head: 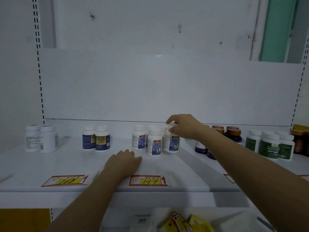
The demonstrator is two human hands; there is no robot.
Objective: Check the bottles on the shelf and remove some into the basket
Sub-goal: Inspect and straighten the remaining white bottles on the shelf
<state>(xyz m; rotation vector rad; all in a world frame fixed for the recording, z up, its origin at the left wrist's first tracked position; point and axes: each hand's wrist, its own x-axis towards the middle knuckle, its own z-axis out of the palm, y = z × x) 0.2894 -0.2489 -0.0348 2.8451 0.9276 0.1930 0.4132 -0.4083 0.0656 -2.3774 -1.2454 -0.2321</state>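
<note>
Head view shows the shelf [66, 166] in front of me, but the basket is not in view, so I cannot tell how many bottles are in it. I judge the task is not near its end: several groups of bottles stand on the shelf, and the one I hold is not yet carried away.

My right hand [184, 127] has its fingers curled round the white cap of a bottle [173, 144]. This bottle is at the right side of the middle group, just behind the tag [147, 180] marked 147. I cannot tell if its base touches the shelf.

The bottle is upright, with its long axis vertical and the cap on top. Its blue label faces toward me.

My left hand [123, 160] lies flat on the shelf with the palm down and the fingers straight. It is just in front of the same group and holds nothing.
</note>
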